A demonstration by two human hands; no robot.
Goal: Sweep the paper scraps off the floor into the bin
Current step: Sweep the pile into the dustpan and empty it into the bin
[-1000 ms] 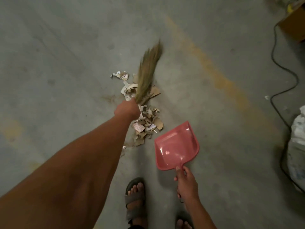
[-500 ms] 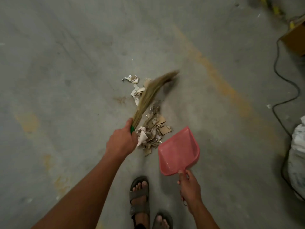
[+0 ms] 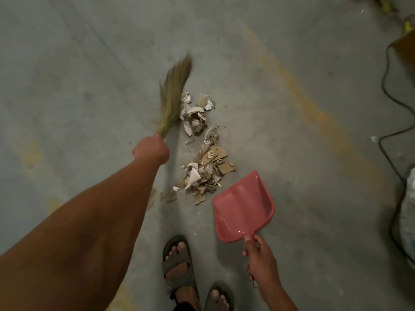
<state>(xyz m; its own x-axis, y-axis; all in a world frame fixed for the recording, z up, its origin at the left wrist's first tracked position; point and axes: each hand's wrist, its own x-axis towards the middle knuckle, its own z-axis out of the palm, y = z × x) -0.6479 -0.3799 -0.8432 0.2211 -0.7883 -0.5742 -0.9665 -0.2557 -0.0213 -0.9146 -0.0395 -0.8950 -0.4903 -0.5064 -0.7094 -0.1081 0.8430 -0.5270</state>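
Observation:
A pile of torn paper and cardboard scraps [image 3: 205, 167] lies on the grey concrete floor in the middle of the head view, with a smaller cluster [image 3: 194, 113] just beyond it. My left hand [image 3: 151, 150] grips the base of a straw hand broom [image 3: 174, 95], whose bristles point away, left of the far cluster. My right hand [image 3: 261, 263] holds the handle of a pink plastic dustpan [image 3: 242, 207], its open edge close to the right side of the near pile. The pan is empty.
My sandalled feet [image 3: 179, 265] stand just behind the pile. A black cable [image 3: 390, 95] snakes along the right side. A white sack [image 3: 408, 221] sits at the right edge and a cardboard box [image 3: 406, 48] at the upper right.
The broom has swung from the right of the scraps back over to their left, and my left arm has stretched out further. The dustpan has stayed near the pile.

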